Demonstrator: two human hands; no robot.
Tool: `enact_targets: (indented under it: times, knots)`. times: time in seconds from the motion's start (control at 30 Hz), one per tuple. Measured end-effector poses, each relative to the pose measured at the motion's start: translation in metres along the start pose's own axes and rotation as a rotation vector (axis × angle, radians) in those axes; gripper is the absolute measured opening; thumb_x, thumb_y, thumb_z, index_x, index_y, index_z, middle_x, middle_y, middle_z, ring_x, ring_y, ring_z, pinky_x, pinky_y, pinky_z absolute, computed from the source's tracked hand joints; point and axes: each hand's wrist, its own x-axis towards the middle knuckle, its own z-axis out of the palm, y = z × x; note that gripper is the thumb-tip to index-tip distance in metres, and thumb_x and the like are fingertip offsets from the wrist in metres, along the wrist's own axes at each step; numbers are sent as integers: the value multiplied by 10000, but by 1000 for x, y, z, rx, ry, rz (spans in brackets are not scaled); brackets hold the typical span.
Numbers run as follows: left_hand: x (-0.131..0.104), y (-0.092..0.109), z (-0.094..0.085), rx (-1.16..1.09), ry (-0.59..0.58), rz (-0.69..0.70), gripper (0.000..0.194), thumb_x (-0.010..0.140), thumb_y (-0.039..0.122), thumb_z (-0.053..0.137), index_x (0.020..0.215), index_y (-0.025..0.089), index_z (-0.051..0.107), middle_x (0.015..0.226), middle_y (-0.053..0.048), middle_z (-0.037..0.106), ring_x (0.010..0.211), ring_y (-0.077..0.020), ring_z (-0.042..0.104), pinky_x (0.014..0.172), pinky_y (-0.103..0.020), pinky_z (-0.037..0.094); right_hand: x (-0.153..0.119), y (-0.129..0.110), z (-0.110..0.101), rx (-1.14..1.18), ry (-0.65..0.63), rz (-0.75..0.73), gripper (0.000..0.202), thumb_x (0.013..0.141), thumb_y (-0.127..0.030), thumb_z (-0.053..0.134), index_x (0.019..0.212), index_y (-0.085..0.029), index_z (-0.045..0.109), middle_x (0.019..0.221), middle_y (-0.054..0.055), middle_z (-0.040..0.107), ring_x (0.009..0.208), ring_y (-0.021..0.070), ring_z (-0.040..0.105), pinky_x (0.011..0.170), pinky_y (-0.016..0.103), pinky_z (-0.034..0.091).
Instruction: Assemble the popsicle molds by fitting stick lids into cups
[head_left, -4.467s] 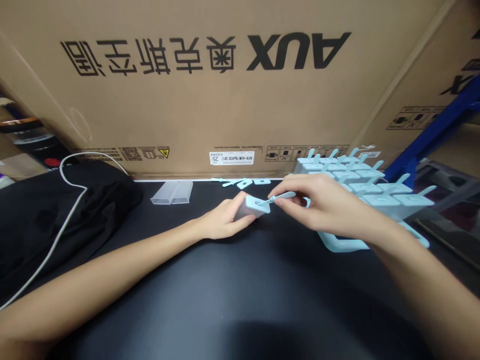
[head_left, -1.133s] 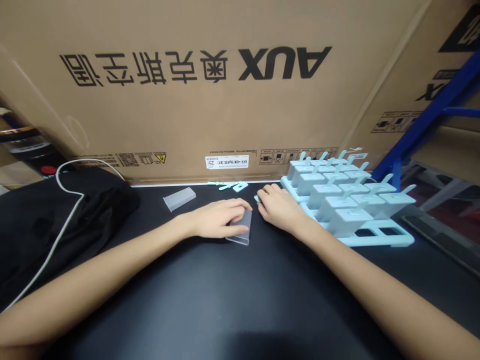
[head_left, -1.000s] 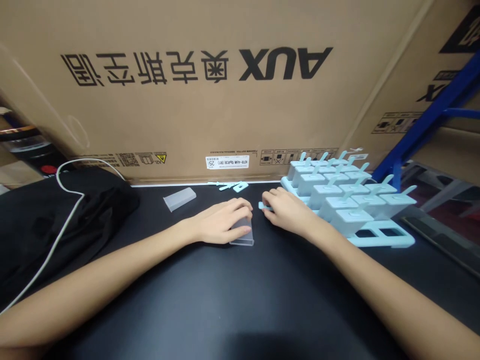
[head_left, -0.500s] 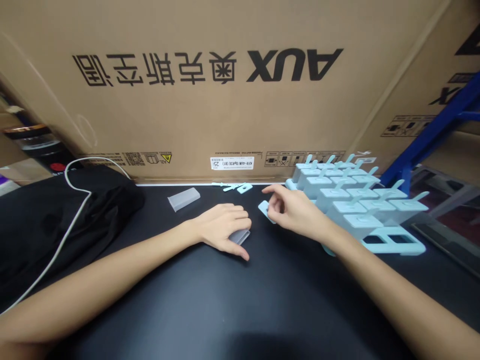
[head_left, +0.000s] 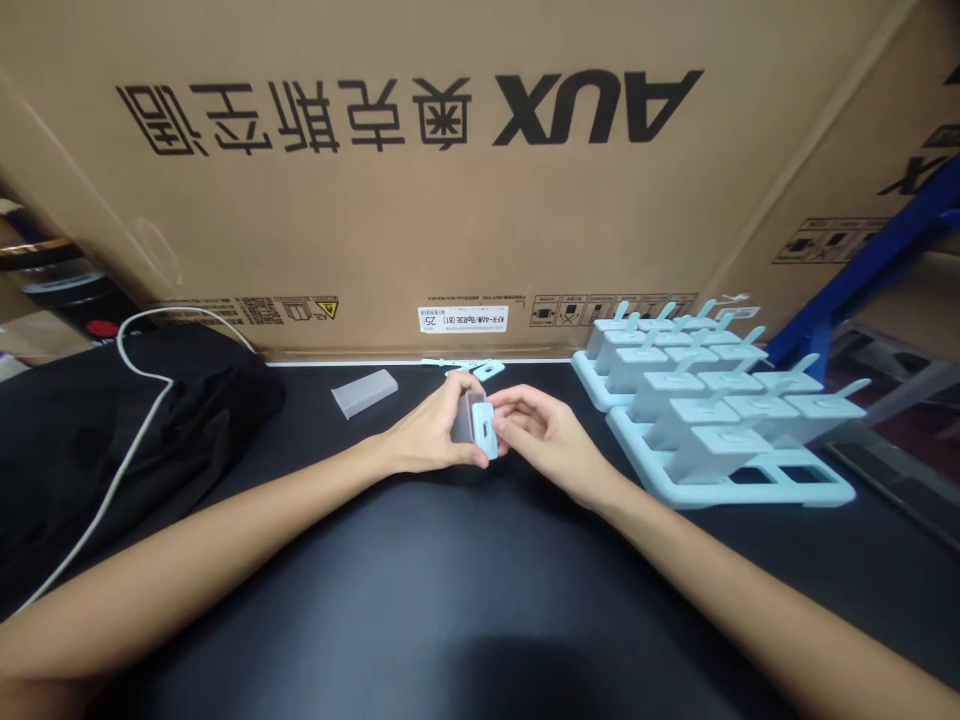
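My left hand [head_left: 431, 432] is closed around a translucent grey popsicle mold [head_left: 465, 418], its open end turned toward the right. Against that end my right hand [head_left: 551, 437] pinches a light blue slotted lid [head_left: 484, 431] between thumb and fingers. Whether the lid is seated or only touching the rim, I cannot tell. A second grey mold [head_left: 365, 393] lies on its side to the left of my hands. Behind them, partly hidden, are light blue sticks and another slotted lid [head_left: 491, 370].
At the right stand light blue racks [head_left: 679, 492] holding several filled mold slots with stick handles [head_left: 720, 440]. A large cardboard box [head_left: 360, 230] walls off the back. Black cloth [head_left: 172, 420] and a white cable [head_left: 142, 460] lie at left; a blue metal post [head_left: 870, 260] rises at right.
My left hand has lifted the mold off the table and turned it. My right hand has moved left, bringing the blue lid against the mold's end.
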Motion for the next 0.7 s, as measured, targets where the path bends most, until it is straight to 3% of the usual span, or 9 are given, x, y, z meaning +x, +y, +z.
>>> enact_targets:
  times: [0.2,0.37,0.47,0.57,0.7]
  knots:
    - [-2,1,0,85,-33,58,970,640,821,695,1324,250,312,1244,-143,508,1007,-293,584,842,-450,500,0,5,4,82,98,23,315,804,-382,756,1004,-194,602,830,-15,620,714,113,641,734,297,561]
    - [0,10,-1,161,-66,76,590,858,657,592,1267,260,440,1122,-77,592,956,-245,625,821,-396,509,0,13,7,103,112,4,302,812,-380,740,982,-201,567,764,-35,594,701,112,627,698,278,548]
    - [0,15,-2,190,-82,83,396,908,538,536,1165,238,510,1012,-44,625,857,-202,636,772,-336,503,4,19,4,13,75,-7,200,874,-335,636,1006,-201,568,804,-17,606,740,122,629,696,277,537]
    - [-1,17,-2,235,-113,96,372,905,511,506,1139,222,504,978,-38,631,771,-186,624,697,-306,481,17,26,-6,-270,96,-56,185,906,-192,446,1035,-197,578,911,20,632,788,132,627,728,291,527]
    - [-1,18,-1,312,-197,101,408,914,540,444,1147,207,484,841,-11,599,650,-178,569,616,-295,433,52,26,-17,-1027,117,-260,321,896,-86,353,1135,-138,560,1109,103,636,1017,171,598,918,319,479]
